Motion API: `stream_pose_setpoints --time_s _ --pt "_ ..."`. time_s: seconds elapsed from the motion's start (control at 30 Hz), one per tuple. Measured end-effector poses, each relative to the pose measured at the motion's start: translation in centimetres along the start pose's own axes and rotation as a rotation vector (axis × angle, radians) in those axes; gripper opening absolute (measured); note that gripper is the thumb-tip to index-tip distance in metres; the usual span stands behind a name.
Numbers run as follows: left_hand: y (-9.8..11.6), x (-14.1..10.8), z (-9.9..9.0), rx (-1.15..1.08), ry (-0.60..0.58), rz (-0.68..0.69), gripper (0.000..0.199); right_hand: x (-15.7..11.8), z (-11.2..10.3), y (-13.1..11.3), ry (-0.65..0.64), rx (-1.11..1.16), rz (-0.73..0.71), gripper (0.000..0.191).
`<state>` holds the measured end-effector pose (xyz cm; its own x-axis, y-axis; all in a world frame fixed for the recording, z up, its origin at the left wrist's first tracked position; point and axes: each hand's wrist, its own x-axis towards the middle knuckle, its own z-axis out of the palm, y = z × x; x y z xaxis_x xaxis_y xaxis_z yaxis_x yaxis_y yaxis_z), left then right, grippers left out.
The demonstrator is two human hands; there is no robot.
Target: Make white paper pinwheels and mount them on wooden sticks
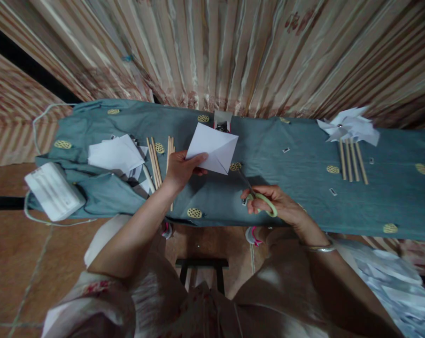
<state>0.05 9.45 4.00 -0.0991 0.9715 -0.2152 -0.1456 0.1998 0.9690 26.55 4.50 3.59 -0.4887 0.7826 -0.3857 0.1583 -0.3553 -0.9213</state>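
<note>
Paper and scissors, seen from above. The paper square [214, 148] is above the cloth-covered tabletop [304, 173], near the middle of the view, and is grasped at its left corner by the left hand [182, 166], with the thumb flat on the upper face and the other fingers mostly hidden beneath. The sheet is about as long as it is wide, so no long axis stands out; creases run across its face towards the lower and right-hand corners. The right hand [274, 199] lies to the right of the sheet and closer to the wearer, its fingers wrapped about the green handles of the scissors [267, 203]. The long axis of the scissors runs obliquely, from the handles at lower right to the tip at upper left. The tip is just beside the sheet's lower corner, which the left hand leaves free, and appears apart from it; the difference in height between them cannot be told. Whether the blades are parted is likewise unclear. To the left are wooden sticks [156, 162] and a paper pile [110, 155]; pinwheels [356, 126] lie well apart at right.
</note>
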Motion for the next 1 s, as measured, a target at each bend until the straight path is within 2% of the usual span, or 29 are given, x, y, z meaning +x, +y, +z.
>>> stream_pose_setpoints --time_s 0.17,0.27,0.4,0.53,0.73,0.87,1.0 --pt "-0.8 -0.3 0.4 0.043 -0.141 -0.065 0.029 0.8 -1.4 0.6 0.401 0.11 -0.226 0.04" --pt "-1.4 -0.7 0.8 0.092 -0.264 -0.102 0.026 1.5 -1.9 0.7 0.526 0.11 -0.293 0.039" --pt "-1.7 -1.2 1.6 0.156 -0.381 -0.164 0.023 1.9 -1.8 0.6 0.536 0.094 -0.326 0.042" --pt "-1.6 -1.5 2.1 0.206 -0.439 -0.215 0.021 2.0 -1.1 0.3 0.461 0.041 -0.286 0.045" --pt "-1.9 -1.3 2.1 0.089 -0.392 -0.201 0.033 2.1 -0.2 0.1 0.339 0.031 -0.211 0.048" --pt "-2.2 -1.9 2.7 -0.123 -0.343 -0.23 0.048 2.6 0.4 0.2 0.424 0.062 -0.2 0.046" --pt "-2.6 -3.3 3.8 -0.239 -0.38 -0.221 0.055 3.2 1.1 0.1 0.53 0.042 -0.216 0.044"
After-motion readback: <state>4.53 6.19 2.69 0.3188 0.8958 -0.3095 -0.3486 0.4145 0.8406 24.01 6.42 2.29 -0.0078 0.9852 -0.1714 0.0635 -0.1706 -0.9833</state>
